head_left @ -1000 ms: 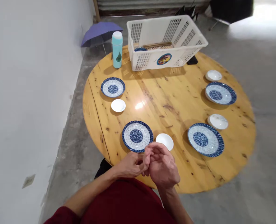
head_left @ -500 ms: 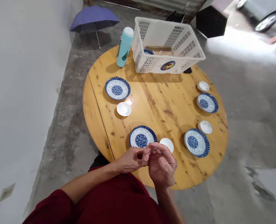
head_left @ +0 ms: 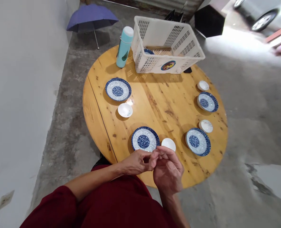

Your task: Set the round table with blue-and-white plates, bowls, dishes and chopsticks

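Blue-rimmed plate point(head_left: 143, 141) on the bench point(head_left: 152, 109) at the frame's lower centre, round, without a long axis, just above the left hand point(head_left: 140, 162), which is nearer than the right hand point(head_left: 168, 172). Left grip curled against the right fingertips; cannot tell whether pinching anything. Right grip loosely spread, palm showing.

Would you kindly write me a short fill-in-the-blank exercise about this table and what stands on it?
On the wooden table, outside the white crate, stand ____ blue-rimmed dishes.
In the picture, the bottle stands to the ____ of the crate.
The small bowl just beyond the right hand is ____ in colour.

Missing words: four; left; white.
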`<move>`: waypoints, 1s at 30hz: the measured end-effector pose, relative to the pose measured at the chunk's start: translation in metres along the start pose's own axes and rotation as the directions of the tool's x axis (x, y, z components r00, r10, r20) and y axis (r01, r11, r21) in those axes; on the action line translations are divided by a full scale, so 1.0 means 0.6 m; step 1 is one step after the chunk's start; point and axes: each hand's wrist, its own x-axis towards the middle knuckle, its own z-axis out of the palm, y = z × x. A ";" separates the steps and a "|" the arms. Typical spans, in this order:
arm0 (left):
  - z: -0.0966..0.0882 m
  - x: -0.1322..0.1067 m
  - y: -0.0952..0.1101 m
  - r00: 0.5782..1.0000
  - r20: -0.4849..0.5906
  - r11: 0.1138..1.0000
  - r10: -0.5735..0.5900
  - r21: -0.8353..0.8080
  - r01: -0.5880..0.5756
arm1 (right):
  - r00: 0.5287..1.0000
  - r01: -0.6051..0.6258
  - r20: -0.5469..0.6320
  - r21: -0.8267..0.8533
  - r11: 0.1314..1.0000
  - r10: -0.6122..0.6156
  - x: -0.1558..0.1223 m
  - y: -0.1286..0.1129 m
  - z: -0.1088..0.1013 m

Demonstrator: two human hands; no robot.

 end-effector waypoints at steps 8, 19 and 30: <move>0.001 0.002 -0.007 0.997 0.020 0.998 -0.070 -0.006 0.070 | 1.000 -0.006 -0.025 0.037 0.999 0.006 -0.004 0.004 -0.012; 0.001 -0.001 -0.022 0.996 0.051 0.998 -0.068 0.013 0.068 | 0.977 -0.089 -0.183 0.106 0.990 0.108 0.004 -0.008 -0.019; -0.010 -0.001 -0.026 0.991 0.108 0.997 -0.078 0.004 0.078 | 0.947 -0.170 -0.226 0.246 0.954 0.227 0.011 -0.009 -0.025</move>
